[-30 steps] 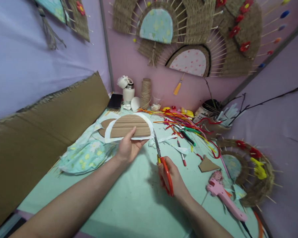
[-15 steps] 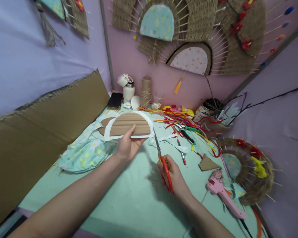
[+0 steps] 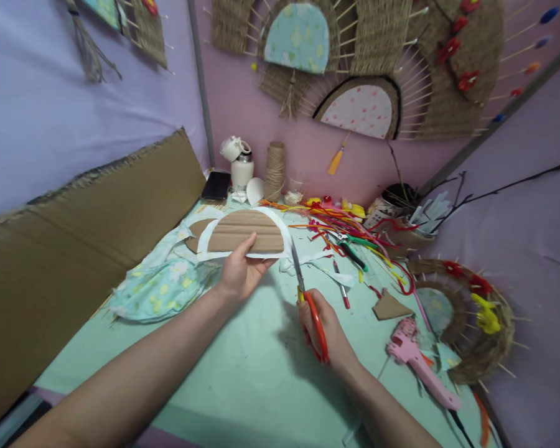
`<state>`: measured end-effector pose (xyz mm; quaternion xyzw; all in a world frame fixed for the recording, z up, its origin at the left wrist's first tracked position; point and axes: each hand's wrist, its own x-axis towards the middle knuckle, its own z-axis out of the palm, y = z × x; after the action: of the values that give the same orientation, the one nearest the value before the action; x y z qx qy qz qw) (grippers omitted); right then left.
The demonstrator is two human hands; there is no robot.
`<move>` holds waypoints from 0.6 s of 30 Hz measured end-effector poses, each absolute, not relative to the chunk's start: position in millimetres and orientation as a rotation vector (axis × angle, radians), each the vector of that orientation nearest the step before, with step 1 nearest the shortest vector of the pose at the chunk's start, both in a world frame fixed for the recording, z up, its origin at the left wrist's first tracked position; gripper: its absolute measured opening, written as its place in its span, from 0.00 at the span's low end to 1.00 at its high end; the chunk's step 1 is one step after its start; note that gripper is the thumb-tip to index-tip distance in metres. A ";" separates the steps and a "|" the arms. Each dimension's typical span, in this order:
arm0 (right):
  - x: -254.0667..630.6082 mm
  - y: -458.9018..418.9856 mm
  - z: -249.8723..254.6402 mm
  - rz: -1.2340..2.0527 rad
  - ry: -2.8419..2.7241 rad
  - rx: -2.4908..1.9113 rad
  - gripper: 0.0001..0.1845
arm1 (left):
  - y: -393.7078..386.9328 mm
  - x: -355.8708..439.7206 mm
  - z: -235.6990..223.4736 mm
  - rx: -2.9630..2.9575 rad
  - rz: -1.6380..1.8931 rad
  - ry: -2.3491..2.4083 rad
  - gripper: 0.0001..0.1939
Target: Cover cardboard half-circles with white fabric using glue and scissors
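My left hand point(image 3: 243, 269) grips a half-round piece of cardboard point(image 3: 247, 231) by its lower edge, thumb on top. White-backed fabric point(image 3: 287, 239) lies behind the cardboard and shows as a rim around its curve. In my right hand point(image 3: 324, 323) is a pair of scissors point(image 3: 315, 320) with red-orange handles, blades pointing up and away. The blade tips are at the right end of the fabric rim; whether they touch it I cannot tell. Beyond my left forearm lies a crumpled floral cloth point(image 3: 163, 289) in light green.
A pink glue gun point(image 3: 422, 364) and a cardboard scrap point(image 3: 391, 306) lie to the right, near a round twine wreath point(image 3: 504, 330). Green-handled pliers point(image 3: 353, 254), a marker point(image 3: 341, 286) and coloured pipe cleaners point(image 3: 336, 221) lie farther back. A twine spool point(image 3: 275, 171) stands by the wall.
Both hands stay nearly in place. The scissors have shifted very slightly right, with their tips still beside the fabric's right end.
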<state>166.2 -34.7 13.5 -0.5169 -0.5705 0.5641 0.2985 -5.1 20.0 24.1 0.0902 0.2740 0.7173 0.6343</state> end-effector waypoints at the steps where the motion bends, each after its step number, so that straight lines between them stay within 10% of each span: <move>1: 166.3 -35.0 14.8 1.496 -1.524 -1.369 0.20 | 19.8 -5.1 24.1 0.209 1.631 0.624 0.18; 18: 166.4 -33.4 8.2 1.505 -1.478 -1.389 0.23 | 16.2 -2.2 25.8 0.202 1.550 0.660 0.17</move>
<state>166.4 -33.4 8.2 -0.5242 -0.5577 0.5677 0.3031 -2.2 16.2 25.8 0.0893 0.2916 0.6854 0.6613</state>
